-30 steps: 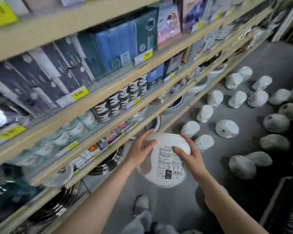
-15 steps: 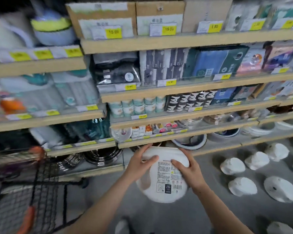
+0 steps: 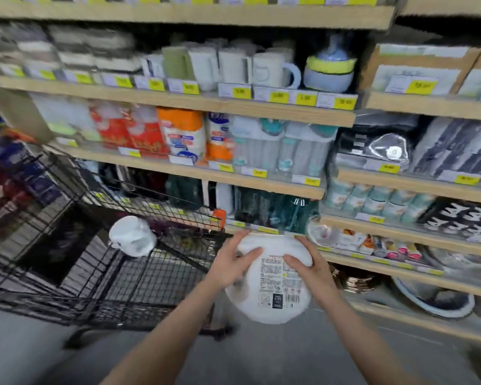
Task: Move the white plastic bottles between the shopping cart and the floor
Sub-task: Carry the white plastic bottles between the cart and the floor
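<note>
Two hands on one white bottle, lower centre of frame.

Held between left hand [image 3: 238,261] and right hand [image 3: 307,266]: one bottle [image 3: 270,284], label side up, fingers of both curled over its upper rim, thumbs on its face. Just right of the cart [image 3: 75,262], above the floor [image 3: 261,362]. One second bottle [image 3: 132,236] lying inside the black wire cart, left of centre, apart from the held one. Blurred shelves [image 3: 195,107] across the upper frame: mugs [image 3: 272,69] in a row up top, count unclear from blur; packets and yellow price tags below.
</note>
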The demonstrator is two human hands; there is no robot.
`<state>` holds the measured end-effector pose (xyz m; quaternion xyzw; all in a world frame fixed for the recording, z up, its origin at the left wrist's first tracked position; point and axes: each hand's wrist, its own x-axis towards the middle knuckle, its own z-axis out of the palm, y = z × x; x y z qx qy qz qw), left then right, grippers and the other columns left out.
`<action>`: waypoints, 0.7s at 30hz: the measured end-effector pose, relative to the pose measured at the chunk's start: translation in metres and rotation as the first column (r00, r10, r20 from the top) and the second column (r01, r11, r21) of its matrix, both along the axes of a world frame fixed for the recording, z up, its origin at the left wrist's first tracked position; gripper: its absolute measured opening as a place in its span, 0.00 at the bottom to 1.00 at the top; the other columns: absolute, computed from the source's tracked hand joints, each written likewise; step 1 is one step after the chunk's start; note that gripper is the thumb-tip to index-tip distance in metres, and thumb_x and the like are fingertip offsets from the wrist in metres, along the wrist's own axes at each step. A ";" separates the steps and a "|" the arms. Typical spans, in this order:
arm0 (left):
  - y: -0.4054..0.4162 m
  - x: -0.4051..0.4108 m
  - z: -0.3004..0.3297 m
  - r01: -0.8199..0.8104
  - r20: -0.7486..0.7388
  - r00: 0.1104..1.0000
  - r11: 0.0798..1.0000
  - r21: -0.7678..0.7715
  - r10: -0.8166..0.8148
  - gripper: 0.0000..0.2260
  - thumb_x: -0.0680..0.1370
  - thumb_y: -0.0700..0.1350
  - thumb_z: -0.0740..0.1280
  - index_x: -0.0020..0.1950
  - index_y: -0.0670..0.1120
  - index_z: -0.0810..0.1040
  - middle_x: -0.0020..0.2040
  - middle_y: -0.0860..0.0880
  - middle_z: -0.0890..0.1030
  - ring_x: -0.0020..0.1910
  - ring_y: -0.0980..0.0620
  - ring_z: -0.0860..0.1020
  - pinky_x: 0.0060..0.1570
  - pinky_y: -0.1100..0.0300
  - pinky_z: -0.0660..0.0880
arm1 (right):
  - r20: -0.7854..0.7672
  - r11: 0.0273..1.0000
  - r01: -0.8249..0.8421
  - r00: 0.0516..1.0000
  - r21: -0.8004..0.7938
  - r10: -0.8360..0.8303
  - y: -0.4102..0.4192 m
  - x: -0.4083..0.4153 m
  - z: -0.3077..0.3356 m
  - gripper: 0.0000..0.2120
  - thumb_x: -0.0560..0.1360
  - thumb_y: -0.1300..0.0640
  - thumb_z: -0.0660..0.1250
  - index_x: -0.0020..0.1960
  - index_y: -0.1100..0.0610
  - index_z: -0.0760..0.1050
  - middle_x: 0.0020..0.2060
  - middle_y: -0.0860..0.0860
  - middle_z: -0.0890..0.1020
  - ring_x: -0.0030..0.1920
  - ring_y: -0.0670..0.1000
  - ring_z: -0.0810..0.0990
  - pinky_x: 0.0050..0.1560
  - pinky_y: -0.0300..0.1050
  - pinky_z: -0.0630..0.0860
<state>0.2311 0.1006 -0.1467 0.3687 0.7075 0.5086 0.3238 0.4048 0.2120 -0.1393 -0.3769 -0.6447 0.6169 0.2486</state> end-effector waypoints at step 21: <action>-0.164 -0.302 -0.025 -0.193 -0.021 0.981 0.969 -0.152 0.192 0.28 0.65 0.69 0.70 0.63 0.70 0.68 0.63 0.52 0.73 0.60 0.51 0.76 0.59 0.49 0.76 | 0.125 0.779 -0.584 0.776 -0.230 0.618 -0.083 -0.348 -0.020 0.45 0.51 0.50 0.79 0.65 0.42 0.65 0.57 0.48 0.76 0.52 0.50 0.80 0.44 0.43 0.80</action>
